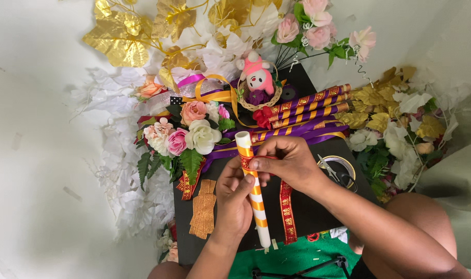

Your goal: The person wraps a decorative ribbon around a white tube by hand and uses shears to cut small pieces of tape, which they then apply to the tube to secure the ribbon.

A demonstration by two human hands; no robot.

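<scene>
Hands at work on a white tube (255, 196), which lies on the black tabletop (308, 212) and serves as landmark for all that follows. Your left hand (233, 199) is curled around the tube's middle, thumb laid across it, holding it steady; your right hand (287, 164) pinches a red-and-gold ribbon (286, 212) against the tube near its upper end, fingertips pressed together on the band. An orange strip already spirals along the tube, and the ribbon's free length trails down the tabletop just right of the tube. Up and right of the tube lie finished rolls (310, 108) striped in purple and gold, with a red bow at their near end. Left of the tube sit a cluster of pink and white fabric roses (186, 134) and a stack of gold strips (203, 209); right of it, a round tin with scissors (335, 170). Above the tube a small pink doll (259, 77) rests in a basket. The step in hand appears to be starting the ribbon wrap at the tube's upper end; the next move would call for you to keep the ribbon taut while turning the tube, so the spiral lies even.
</scene>
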